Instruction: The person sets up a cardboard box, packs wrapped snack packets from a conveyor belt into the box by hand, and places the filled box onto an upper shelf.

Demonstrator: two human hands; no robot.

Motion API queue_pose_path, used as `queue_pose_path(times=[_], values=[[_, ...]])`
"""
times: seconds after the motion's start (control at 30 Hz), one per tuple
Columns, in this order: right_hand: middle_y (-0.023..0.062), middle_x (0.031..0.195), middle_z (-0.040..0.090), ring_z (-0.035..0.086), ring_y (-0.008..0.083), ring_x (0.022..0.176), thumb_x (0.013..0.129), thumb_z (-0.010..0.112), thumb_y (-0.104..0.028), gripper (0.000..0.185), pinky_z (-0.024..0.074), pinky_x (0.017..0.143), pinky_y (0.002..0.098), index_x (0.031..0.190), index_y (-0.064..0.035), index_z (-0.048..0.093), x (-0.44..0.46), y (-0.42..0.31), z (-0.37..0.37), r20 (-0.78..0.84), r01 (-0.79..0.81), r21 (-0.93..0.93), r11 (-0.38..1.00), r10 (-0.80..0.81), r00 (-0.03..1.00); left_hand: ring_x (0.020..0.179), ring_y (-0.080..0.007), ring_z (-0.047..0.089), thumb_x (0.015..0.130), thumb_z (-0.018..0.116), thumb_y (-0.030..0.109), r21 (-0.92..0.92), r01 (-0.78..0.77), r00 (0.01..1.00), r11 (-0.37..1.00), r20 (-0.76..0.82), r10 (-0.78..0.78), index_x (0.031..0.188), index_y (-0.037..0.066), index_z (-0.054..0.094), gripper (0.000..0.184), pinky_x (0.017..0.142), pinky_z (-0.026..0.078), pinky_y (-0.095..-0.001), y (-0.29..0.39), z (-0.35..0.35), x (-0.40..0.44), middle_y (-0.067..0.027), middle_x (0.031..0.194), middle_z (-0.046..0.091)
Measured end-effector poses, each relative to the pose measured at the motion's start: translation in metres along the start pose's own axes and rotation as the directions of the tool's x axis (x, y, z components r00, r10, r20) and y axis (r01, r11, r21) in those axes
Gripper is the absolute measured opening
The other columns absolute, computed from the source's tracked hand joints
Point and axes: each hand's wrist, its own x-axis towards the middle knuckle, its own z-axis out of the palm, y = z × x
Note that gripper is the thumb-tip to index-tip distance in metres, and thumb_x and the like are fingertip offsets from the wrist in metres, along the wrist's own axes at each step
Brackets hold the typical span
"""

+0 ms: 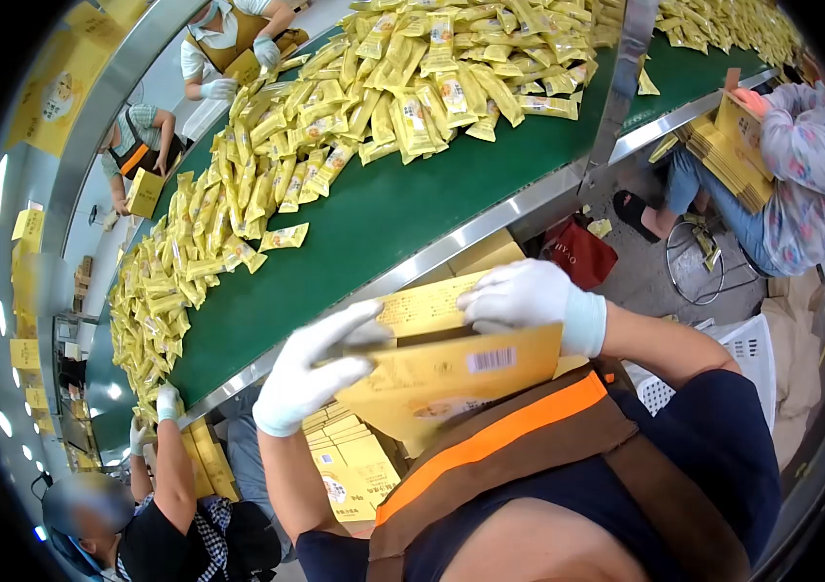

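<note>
A yellow cardboard carton (pixel 461 373) with a barcode on its side is held in front of my chest, its dark opening showing between two panels. My left hand (pixel 316 364), in a white glove, grips the carton's left end, thumb on the near panel and fingers at the far one; it is slightly blurred. On the right end, my gloved right hand (pixel 529 303) closes over the upper edge. Whether anything lies inside the carton cannot be seen. Below my left hand are stacked flat yellow cartons (pixel 359 475).
Beyond the metal rail runs a green conveyor belt (pixel 354 233), heaped with yellow sachets (pixel 412 107). Co-workers sit along both sides; one at right holds folded cartons (pixel 732 155). A white basket (pixel 747 359), a red bag (pixel 577 252) and a stool (pixel 698 262) stand at right.
</note>
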Motion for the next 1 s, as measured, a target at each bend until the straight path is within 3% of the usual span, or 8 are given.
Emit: queue_pose_path(times=[0.1, 0.27, 0.3, 0.47, 0.53, 0.73, 0.9, 1.0], values=[[0.0132, 0.102, 0.071, 0.068, 0.0326, 0.092, 0.081, 0.07, -0.017, 0.02, 0.0556, 0.077, 0.0381, 0.098, -0.0068, 0.068, -0.006, 0.017, 0.01, -0.186, 0.06, 0.274, 0.96, -0.008, 0.982, 0.109, -0.0363, 0.062, 0.089, 0.065, 0.044, 0.985, -0.13, 0.901, 0.115, 0.069, 0.428, 0.132, 0.002, 0.056, 0.061, 0.094, 0.048, -0.0452, 0.031, 0.024, 0.025, -0.0185, 0.123, 0.064], [0.011, 0.092, 0.069, 0.067, 0.0224, 0.084, 0.093, 0.058, -0.023, 0.025, 0.054, 0.076, 0.0356, 0.106, -0.0038, 0.066, -0.016, 0.019, 0.034, -0.378, -0.138, 0.687, 0.713, 0.513, 0.771, 0.106, -0.0393, 0.06, 0.091, 0.056, 0.055, 0.839, -0.016, 0.984, 0.545, -0.083, 0.157, 0.13, 0.004, 0.058, 0.064, 0.092, 0.048, -0.043, -0.043, 0.011, 0.058, -0.0211, 0.113, 0.065], [0.0098, 0.092, 0.068, 0.067, 0.0187, 0.085, 0.097, 0.054, -0.025, 0.026, 0.054, 0.076, 0.0343, 0.107, -0.003, 0.065, -0.032, 0.02, 0.043, -0.25, -0.182, 0.899, 0.399, 0.806, 0.536, 0.106, -0.039, 0.06, 0.093, 0.054, 0.054, 0.827, 0.03, 0.979, 0.561, -0.137, 0.15, 0.13, 0.004, 0.058, 0.062, 0.092, 0.048, -0.0421, -0.045, 0.001, 0.047, -0.0212, 0.112, 0.065], [0.0104, 0.117, 0.064, 0.061, 0.0171, 0.105, 0.101, 0.052, -0.033, 0.045, 0.0515, 0.09, 0.0341, 0.135, -0.0024, 0.05, -0.125, 0.05, 0.154, 0.636, -0.54, 0.761, -0.36, 0.575, 0.514, 0.105, -0.0313, 0.062, 0.102, 0.045, 0.044, 0.638, -0.072, 0.887, 0.767, -0.311, 0.342, 0.129, 0.003, 0.059, 0.051, 0.094, 0.047, -0.0382, -0.076, -0.031, 0.011, -0.0181, 0.111, 0.065], [0.0111, 0.125, 0.061, 0.06, 0.0188, 0.11, 0.099, 0.057, -0.037, 0.054, 0.0497, 0.096, 0.0358, 0.14, -0.0035, 0.046, -0.111, 0.029, 0.174, 0.319, -0.143, 0.947, -0.287, 0.801, 0.506, 0.108, -0.0281, 0.062, 0.102, 0.045, 0.043, 0.635, -0.126, 0.828, 0.762, -0.356, 0.434, 0.127, 0.002, 0.06, 0.05, 0.096, 0.047, -0.0368, -0.068, -0.014, 0.003, -0.0165, 0.112, 0.065], [0.0125, 0.11, 0.069, 0.065, 0.0212, 0.101, 0.09, 0.066, -0.033, 0.053, 0.0514, 0.086, 0.0332, 0.126, 0.0047, 0.055, 0.0, -0.002, -0.039, 0.336, -0.394, 0.782, 0.484, 0.206, 0.919, 0.125, -0.0296, 0.053, 0.094, 0.057, 0.029, 0.131, -0.269, 0.551, 0.954, -0.792, 0.264, 0.136, 0.005, 0.051, 0.049, 0.108, 0.041, -0.0391, -0.224, 0.093, 0.02, -0.0165, 0.131, 0.056], [0.0223, 0.085, 0.068, 0.066, 0.0427, 0.083, 0.095, 0.054, -0.041, 0.04, 0.0522, 0.075, 0.0503, 0.12, -0.0094, 0.058, 0.045, -0.035, -0.026, 0.831, 0.004, 0.077, 0.997, -0.067, 0.552, 0.127, -0.0366, 0.051, 0.084, 0.061, 0.011, 0.712, 0.418, 0.775, 0.564, -0.603, 0.189, 0.139, 0.01, 0.053, 0.055, 0.109, 0.041, -0.0439, -0.215, 0.084, 0.008, -0.0192, 0.136, 0.055], [0.0192, 0.079, 0.068, 0.067, 0.0414, 0.08, 0.096, 0.052, -0.037, 0.034, 0.0536, 0.072, 0.0498, 0.111, -0.0078, 0.06, 0.048, -0.049, 0.025, 0.804, 0.176, 0.12, 0.977, -0.199, 0.56, 0.12, -0.0375, 0.055, 0.091, 0.055, 0.006, 0.633, 0.129, 0.384, 0.763, -0.742, 0.55, 0.133, 0.001, 0.054, 0.042, 0.104, 0.044, -0.0441, -0.141, 0.037, 0.003, -0.0202, 0.13, 0.059]])
